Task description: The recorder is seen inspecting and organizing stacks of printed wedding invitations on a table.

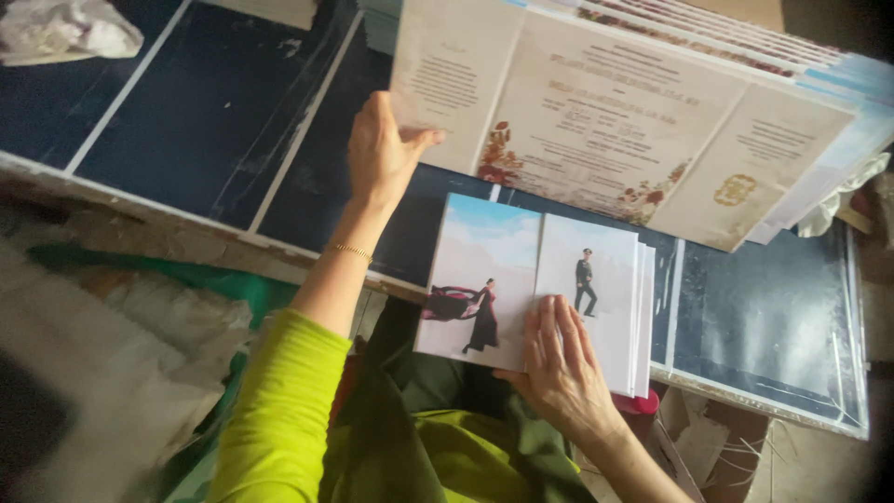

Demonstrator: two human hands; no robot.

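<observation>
Right hand (559, 359) flat on folded cards (531, 289), left hand (382, 149) pinching sheet's (605, 112) edge

A cream tri-fold card sheet (615, 121), printed with small text panels and red floral corners, is lying flat and slightly tilted atop a fanned stack at twelve to two o'clock, its left edge lifting a little. At six o'clock, a folded photo card (531, 279) showing two figures against pale sky and sand is resting on a small stack of similar cards, overhanging the near edge of the dark table.
</observation>
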